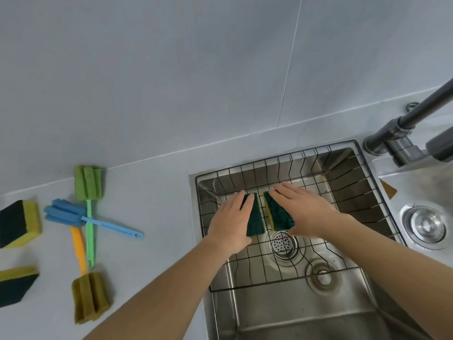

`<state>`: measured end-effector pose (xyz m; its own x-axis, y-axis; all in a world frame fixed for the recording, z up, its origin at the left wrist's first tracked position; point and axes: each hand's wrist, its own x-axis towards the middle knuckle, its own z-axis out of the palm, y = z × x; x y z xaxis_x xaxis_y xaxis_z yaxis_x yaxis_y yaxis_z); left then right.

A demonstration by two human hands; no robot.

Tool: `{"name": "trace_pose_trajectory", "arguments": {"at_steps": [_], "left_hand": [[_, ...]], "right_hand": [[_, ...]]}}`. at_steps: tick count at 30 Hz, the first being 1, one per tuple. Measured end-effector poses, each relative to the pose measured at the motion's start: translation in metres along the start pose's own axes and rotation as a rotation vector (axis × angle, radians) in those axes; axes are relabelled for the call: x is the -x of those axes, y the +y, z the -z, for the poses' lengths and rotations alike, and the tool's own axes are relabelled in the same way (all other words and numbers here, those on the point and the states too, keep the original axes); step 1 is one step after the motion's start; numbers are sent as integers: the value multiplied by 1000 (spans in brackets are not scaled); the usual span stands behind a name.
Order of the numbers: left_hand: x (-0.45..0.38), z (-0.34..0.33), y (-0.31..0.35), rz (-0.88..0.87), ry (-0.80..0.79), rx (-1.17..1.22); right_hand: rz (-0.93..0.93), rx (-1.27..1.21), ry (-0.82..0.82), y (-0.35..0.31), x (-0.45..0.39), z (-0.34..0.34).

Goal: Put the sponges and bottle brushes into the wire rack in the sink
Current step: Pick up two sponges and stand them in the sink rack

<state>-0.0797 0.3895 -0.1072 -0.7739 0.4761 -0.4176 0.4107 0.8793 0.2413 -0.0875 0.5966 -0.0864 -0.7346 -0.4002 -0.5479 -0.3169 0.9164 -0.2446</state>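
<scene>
**A:** Head camera, looking down: what do the two hands have?

**B:** Each is laid flat, fingers stretched out, over a sponge inside the wire rack (289, 246) set in the sink (282, 310). The left hand (231, 220) covers the left sponge (255, 218), the right hand (305, 208) the right sponge (278, 212). Whether either is gripped or merely pressed cannot be told.

**A:** How do those sponges lie?

**B:** Green scouring side up, long axes running from the person toward the wall, far ends leaning toward each other. A yellow edge shows on the right one.

**A:** And the rest?

**B:** On the counter (152, 192), well left of the sink. The green brush (88, 204) points its foam head at the wall; the blue brush (81, 218) lies across it, handle toward the sink; the orange brush (84, 278) has its olive head nearest the person. Two more sponges sit at the left edge, the upper sponge (20, 223) and the lower sponge (16, 284), both cut off by the frame.

**A:** Anything hidden?

**B:** The hands cover part of each racked sponge.

**A:** The setting?

**B:** Pale grey counter and wall tiles, a steel sink, a dark faucet (404, 133) at right.
</scene>
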Motion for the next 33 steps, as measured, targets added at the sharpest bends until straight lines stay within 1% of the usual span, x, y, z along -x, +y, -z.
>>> {"name": "trace_pose_trajectory", "arguments": {"at_steps": [4,6,12,16,22,28,33], "left_hand": [[-8,-3,-7,-45,43,5],[-6,-1,-11,-51,75,3],[-4,10,-28,-44,159,-80],[-7,13,-32,-28,147,-115],[-5,13,-34,7,148,-177],[0,13,-30,-5,123,-135],[2,16,-30,10,142,-114]], "right_hand": [[28,20,76,0,-4,-4],[37,21,79,-1,-5,-2],[92,-13,145,-12,-18,8],[120,20,176,-23,-33,15],[100,52,140,-29,-43,9],[51,37,169,-36,-37,-1],[21,47,198,-41,-35,-3]]}}
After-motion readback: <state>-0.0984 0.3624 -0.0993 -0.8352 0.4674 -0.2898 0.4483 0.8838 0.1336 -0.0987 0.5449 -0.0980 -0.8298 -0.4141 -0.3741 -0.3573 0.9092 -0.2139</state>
